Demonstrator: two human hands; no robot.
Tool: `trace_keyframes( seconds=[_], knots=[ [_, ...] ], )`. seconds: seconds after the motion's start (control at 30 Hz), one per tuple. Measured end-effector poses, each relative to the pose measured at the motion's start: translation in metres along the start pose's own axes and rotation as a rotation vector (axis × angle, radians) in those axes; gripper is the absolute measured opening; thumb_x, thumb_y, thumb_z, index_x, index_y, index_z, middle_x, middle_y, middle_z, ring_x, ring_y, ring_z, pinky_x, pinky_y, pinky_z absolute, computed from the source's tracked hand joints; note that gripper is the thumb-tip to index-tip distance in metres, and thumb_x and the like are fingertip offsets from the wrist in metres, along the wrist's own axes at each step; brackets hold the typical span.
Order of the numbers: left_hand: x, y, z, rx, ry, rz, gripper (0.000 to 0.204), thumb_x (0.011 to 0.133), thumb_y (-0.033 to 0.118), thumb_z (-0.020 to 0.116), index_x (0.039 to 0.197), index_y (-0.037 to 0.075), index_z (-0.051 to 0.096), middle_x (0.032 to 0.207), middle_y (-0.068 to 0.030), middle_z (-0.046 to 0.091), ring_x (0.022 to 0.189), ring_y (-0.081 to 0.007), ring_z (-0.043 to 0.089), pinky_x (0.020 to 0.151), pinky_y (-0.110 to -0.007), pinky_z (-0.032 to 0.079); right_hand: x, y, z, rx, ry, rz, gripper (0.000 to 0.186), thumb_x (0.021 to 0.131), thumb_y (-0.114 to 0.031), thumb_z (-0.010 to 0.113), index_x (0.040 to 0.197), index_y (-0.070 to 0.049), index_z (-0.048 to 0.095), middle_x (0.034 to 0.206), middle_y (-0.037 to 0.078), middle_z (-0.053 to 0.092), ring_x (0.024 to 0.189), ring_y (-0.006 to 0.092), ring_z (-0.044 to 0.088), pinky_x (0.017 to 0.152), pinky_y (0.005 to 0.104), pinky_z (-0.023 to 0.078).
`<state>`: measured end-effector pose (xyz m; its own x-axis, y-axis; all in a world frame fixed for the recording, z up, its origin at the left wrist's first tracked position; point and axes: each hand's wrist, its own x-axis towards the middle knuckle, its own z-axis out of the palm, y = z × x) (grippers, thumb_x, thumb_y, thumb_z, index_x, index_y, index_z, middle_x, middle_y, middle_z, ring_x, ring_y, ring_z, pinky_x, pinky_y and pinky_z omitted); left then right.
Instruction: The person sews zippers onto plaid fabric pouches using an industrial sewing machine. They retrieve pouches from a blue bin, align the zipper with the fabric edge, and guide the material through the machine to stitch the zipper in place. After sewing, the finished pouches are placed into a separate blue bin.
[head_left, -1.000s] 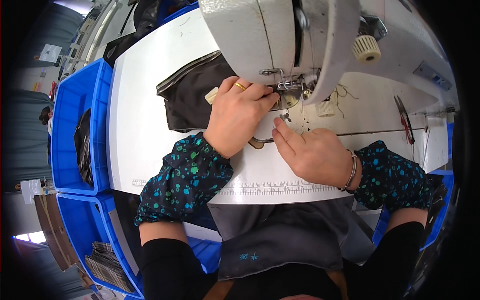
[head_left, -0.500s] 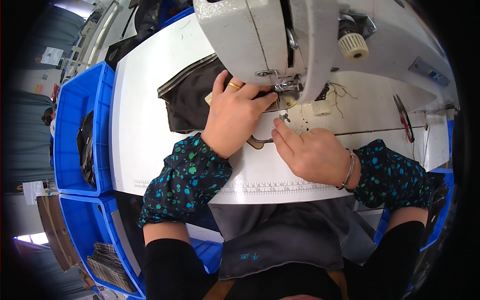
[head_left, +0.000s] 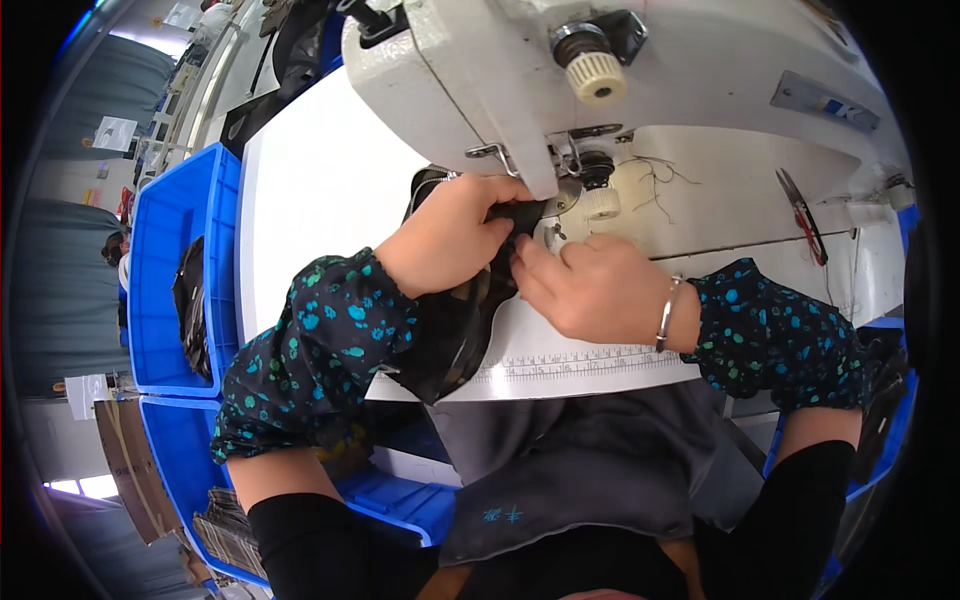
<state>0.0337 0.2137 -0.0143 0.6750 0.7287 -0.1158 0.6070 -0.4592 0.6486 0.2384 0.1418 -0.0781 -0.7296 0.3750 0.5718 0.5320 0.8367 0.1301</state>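
A dark fabric piece (head_left: 449, 335) with a metal zipper (head_left: 428, 180) at its far end lies beneath my hands, its near corner hanging over the table's front edge. My left hand (head_left: 455, 235) is closed on it, fingers bent beside the needle area of the white sewing machine (head_left: 690, 75). Just right of that, my right hand (head_left: 590, 287) is closed, thumb and forefinger pinching the fabric's right edge. The machine's head hides the needle, and my left hand covers part of the zipper.
Red-handled scissors (head_left: 805, 218) lie on the right of the white table (head_left: 320, 180), with loose threads (head_left: 655, 185) behind the machine's cream knob (head_left: 601, 204). Blue bins (head_left: 222, 290) with dark and plaid fabric stand at the left. A printed ruler (head_left: 560, 365) runs along the front edge.
The fabric has turned and come toward me, its near end now over the table edge. My left hand has shifted slightly left; my right hand has moved left onto the fabric.
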Motion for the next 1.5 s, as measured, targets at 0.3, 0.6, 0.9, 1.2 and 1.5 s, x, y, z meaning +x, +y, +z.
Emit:
trace_keyframes(
  seconds=[0.3, 0.6, 0.9, 1.2, 1.5],
  knots=[
    [-0.007, 0.007, 0.023, 0.134, 0.202, 0.02, 0.034, 0.084, 0.002, 0.074, 0.117, -0.003, 0.07, 0.107, -0.0179, 0.068, 0.085, -0.0301, 0.068, 0.076, -0.037, 0.054, 0.004, -0.012, 0.004, -0.064, -0.071, -0.062, 0.029, 0.075, -0.018, 0.065, 0.093, 0.003, 0.074, 0.094, 0.027, 0.073, 0.056, 0.0168, 0.061, 0.047, 0.0286, 0.046],
    [0.001, 0.006, 0.025, 0.401, 0.256, 0.062, 0.028, 0.078, -0.001, 0.069, 0.105, 0.003, 0.077, 0.104, -0.0168, 0.071, 0.089, -0.0384, 0.069, 0.079, -0.044, 0.056, 0.004, -0.013, 0.008, -0.004, -0.019, -0.093, 0.03, 0.074, -0.017, 0.065, 0.085, 0.01, 0.072, 0.09, 0.038, 0.07, 0.055, 0.0241, 0.067, 0.045, 0.0314, 0.05],
    [-0.012, 0.006, 0.05, 0.632, 0.411, 0.18, 0.041, 0.075, 0.006, 0.068, 0.117, 0.008, 0.072, 0.118, -0.0039, 0.069, 0.076, -0.027, 0.071, 0.065, -0.035, 0.059, 0.001, -0.012, 0.004, -0.011, -0.051, -0.116, 0.029, 0.074, -0.016, 0.066, 0.086, 0.008, 0.073, 0.089, 0.032, 0.071, 0.052, 0.0186, 0.062, 0.044, 0.0292, 0.046],
    [-0.013, 0.015, 0.054, 0.863, 0.398, 0.274, 0.039, 0.075, 0.012, 0.065, 0.111, 0.0, 0.071, 0.11, -0.0059, 0.067, 0.09, -0.0184, 0.066, 0.054, -0.028, 0.057, 0.004, -0.012, 0.0, 0.023, -0.045, -0.146, 0.012, 0.072, -0.014, 0.067, 0.074, -0.003, 0.066, 0.065, 0.005, 0.052, 0.049, 0.0124, 0.051, 0.044, 0.0283, 0.038],
    [-0.009, 0.021, 0.055, 0.867, 0.371, 0.184, 0.027, 0.075, 0.012, 0.065, 0.1, 0.001, 0.068, 0.091, -0.0048, 0.06, 0.082, -0.0187, 0.065, 0.052, -0.028, 0.056, 0.001, -0.009, -0.003, 0.06, -0.083, -0.125, 0.012, 0.072, -0.015, 0.067, 0.076, -0.004, 0.067, 0.07, 0.005, 0.055, 0.05, 0.0131, 0.052, 0.045, 0.029, 0.04]
  ],
)
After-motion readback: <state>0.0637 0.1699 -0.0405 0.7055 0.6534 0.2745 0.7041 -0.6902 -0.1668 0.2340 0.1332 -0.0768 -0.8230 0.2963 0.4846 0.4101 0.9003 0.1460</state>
